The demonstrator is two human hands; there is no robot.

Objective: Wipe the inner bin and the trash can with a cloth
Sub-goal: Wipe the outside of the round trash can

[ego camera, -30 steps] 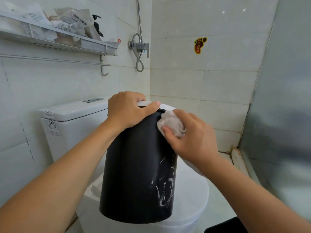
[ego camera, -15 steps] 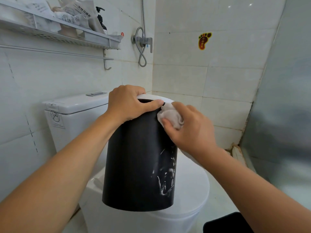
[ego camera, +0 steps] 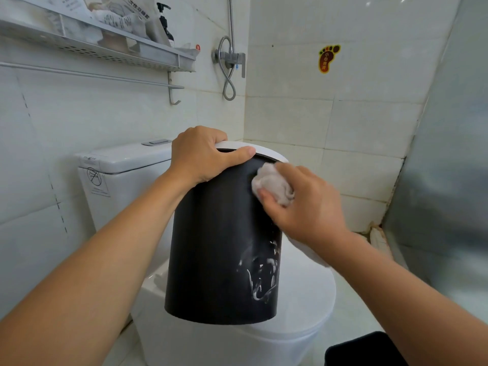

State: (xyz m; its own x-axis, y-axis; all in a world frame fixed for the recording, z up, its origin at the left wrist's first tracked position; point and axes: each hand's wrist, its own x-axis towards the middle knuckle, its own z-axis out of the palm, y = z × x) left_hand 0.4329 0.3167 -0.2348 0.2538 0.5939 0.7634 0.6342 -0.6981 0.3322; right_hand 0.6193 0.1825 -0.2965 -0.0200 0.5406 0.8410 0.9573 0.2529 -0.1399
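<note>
- R hand (ego camera: 303, 204): fingers curled round a wadded cloth (ego camera: 273, 186), pressing it on the black bin (ego camera: 221, 247) wall, just under the white rim (ego camera: 266, 152).
- L hand (ego camera: 202, 154): fingers hooked over rim, thumb flat along it, gripping.
- Bin upright on closed toilet lid (ego camera: 311, 299); white smears low on its R side.
- Shelf (ego camera: 111, 48) w/ packets on L wall.

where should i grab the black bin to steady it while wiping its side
Probably by the white top rim, from above on the far-left side, as the left hand does: the black bin is smooth, and that leaves the right hand and cloth free.
</note>
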